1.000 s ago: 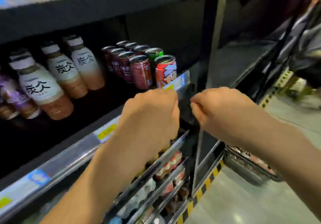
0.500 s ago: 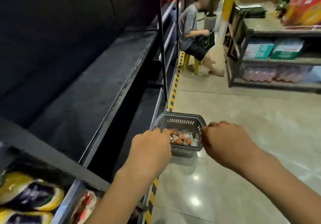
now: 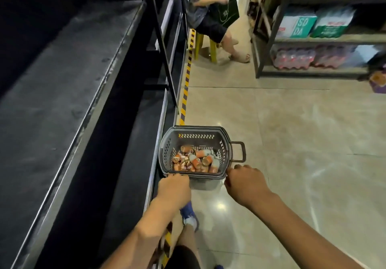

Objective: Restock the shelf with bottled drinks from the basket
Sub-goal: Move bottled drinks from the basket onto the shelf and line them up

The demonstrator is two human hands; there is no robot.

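Note:
A dark plastic basket stands on the floor beside the shelf base, its handle folded out to the right. Several small orange-and-white bottled drinks lie jumbled in its bottom. My left hand is over the basket's near left corner and my right hand over its near right corner. I see both from the back, fingers curled under, with nothing visible in them. Whether they touch the rim is not clear. The dark shelf on the left is bare here.
A person sits on a yellow stool further down the aisle with a dark bag. Another rack on the right holds soda cartons and bottle packs. Yellow-black tape runs along the shelf base. My blue shoe is below my left hand.
My view has swung from the stocked cans and bottles down to the basket on the floor. Both hands have come down towards its near rim.

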